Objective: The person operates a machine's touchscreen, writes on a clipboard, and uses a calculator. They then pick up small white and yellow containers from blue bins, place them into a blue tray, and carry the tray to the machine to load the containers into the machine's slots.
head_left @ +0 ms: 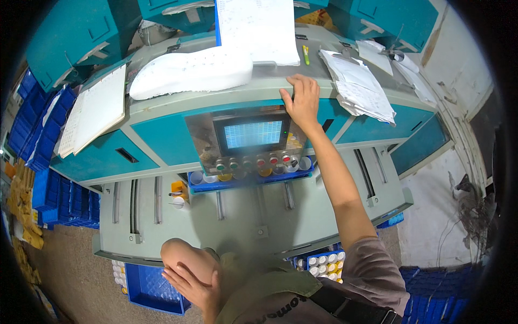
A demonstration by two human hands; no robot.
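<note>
My right hand [303, 100] reaches up and lies on the grey ledge [216, 97] of a teal machine, fingers apart and loosely bent, holding nothing. Just beyond its fingertips is a green pen [306, 55]. Below and left of that hand, a panel screen [252, 134] is lit, with a row of round buttons [261, 162] under it. At lower left my left hand [189, 285] rests with fingers stretched out against a rounded bare knee [186, 254], as it appears.
A white foam-like slab [191, 73], an upright paper sheet [258, 32] and paper stacks [359, 83] lie along the ledge. Cups fill a blue tray [202, 187] below the panel. A small white cup [178, 202] stands on the grey table [243, 216]. A blue crate [154, 286] sits on the floor.
</note>
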